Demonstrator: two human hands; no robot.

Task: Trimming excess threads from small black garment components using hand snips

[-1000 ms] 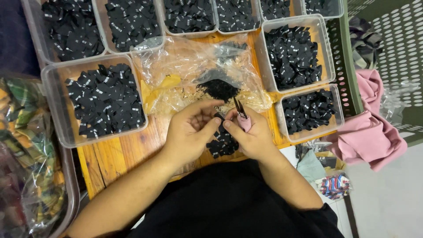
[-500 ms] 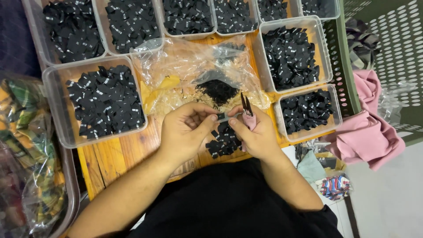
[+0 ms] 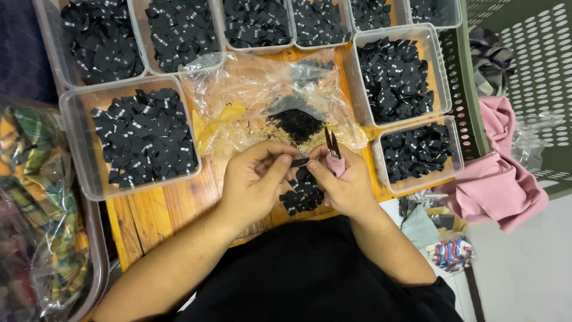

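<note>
Over the wooden table [image 3: 161, 211], my left hand [image 3: 256, 176] and my right hand [image 3: 339, 182] pinch one small black fabric label [image 3: 300, 161] between their fingertips. My right hand also grips small thread snips with a pink handle [image 3: 333, 152], blades pointing up. Under my hands lies a loose pile of black labels [image 3: 301, 194]. Just beyond them sits a crumpled clear plastic bag [image 3: 262, 101] with a heap of black scraps [image 3: 296, 124] on it.
Clear plastic tubs full of black labels ring the table: a big one at left [image 3: 140, 137], several along the back [image 3: 179, 30], two at right [image 3: 396, 71] [image 3: 417, 152]. Pink cloth [image 3: 500, 185] hangs beside a green perforated crate [image 3: 536, 71]. Bagged plaid fabric [image 3: 36, 197] sits far left.
My hands have drawn slightly apart and shifted right, the label stretched between the fingertips. The snips have swung from pointing toward the label to pointing up.
</note>
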